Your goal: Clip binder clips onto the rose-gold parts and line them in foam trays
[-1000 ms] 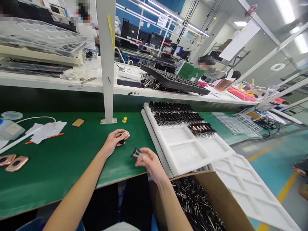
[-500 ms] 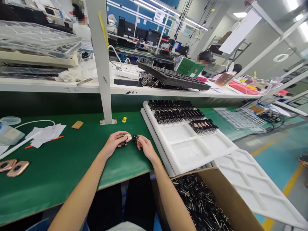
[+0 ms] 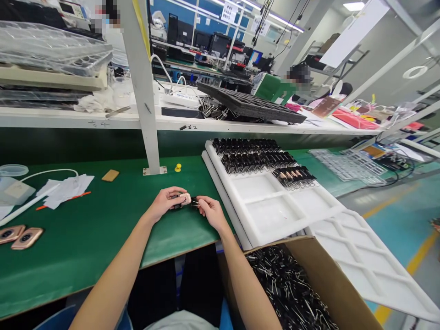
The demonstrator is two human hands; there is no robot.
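Over the green mat, my left hand (image 3: 167, 203) grips a small rose-gold part (image 3: 186, 198) with a black clip on its lower left side. My right hand (image 3: 209, 211) pinches the wire handles of a black binder clip (image 3: 194, 201). That clip touches or nearly touches the right end of the part; the exact contact is too small to tell. To the right, a white foam tray (image 3: 240, 188) holds rows of black clips (image 3: 254, 160), some with rose-gold parts in them.
An open cardboard box (image 3: 330, 279) full of black clips stands below the tray. Two rose-gold parts (image 3: 27, 238) lie far left, near white paper (image 3: 70, 189). A metal post (image 3: 147, 114) rises behind my hands, beside a yellow object (image 3: 178, 167).
My right hand has brought the binder clip closer to the rose-gold part, closing the gap between them. The whole view has shifted slightly.
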